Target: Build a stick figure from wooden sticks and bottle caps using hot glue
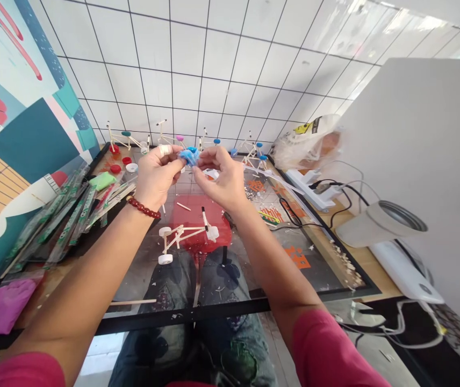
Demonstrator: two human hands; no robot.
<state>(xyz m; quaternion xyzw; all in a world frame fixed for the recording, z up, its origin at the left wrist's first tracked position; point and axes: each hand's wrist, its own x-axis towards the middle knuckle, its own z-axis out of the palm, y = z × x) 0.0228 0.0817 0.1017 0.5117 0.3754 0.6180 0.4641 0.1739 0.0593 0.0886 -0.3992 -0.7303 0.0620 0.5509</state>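
Note:
A small crumpled packet of blue modelling clay (190, 156) is held up over the far part of the glass-topped table. My left hand (155, 174), with a white wrapping on one finger, pinches its left side. The fingers of my right hand (225, 177) close on its right side. Below them, a little stick-built tricycle (179, 232) with white bottle-cap wheels stands on the glass, partly over a red patch. Beyond my hands, several similar stick models with coloured caps line the back edge, including one with blue caps (254, 153); my hands hide some of them.
On the left lie paper-wrapped chopsticks (63, 215), a green packet (103, 181) and a purple packet (6, 306). To the right are a plastic bag (306, 145), a power strip (310, 188), cables and a grey cone-shaped lamp head (375, 223). One loose stick (133, 302) lies near the front edge.

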